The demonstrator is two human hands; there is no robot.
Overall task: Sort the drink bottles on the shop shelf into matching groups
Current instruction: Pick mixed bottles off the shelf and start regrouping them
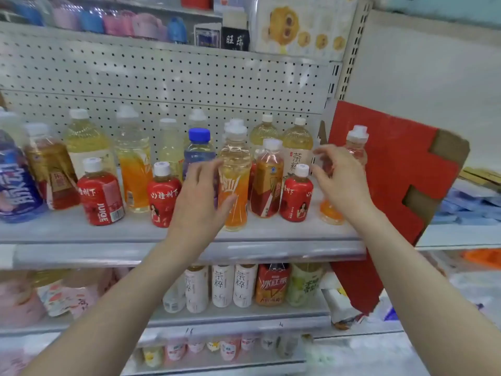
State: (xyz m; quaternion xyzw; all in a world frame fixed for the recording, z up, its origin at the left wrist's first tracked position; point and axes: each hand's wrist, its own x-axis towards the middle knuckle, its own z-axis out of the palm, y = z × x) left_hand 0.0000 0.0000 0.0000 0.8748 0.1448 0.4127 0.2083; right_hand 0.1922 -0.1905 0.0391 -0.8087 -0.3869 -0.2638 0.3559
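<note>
We read "JUICE" on a small red bottle (101,196) at the front of the shelf (81,232), 茶粹 on a pale tea bottle (298,147) further back, and 冰红茶 on a red pack (272,284) one shelf down. Our left hand (200,196) curls round an orange-label bottle (234,185) standing upright, cap up, mid-shelf near the front edge, thumb across its label and fingers bent round its left side. Our right hand (339,180) hangs with fingers loosely curled and slightly apart before a second orange bottle (357,142), upright at the shelf's right end beside red cardboard (393,172); we cannot tell whether it grips.
</note>
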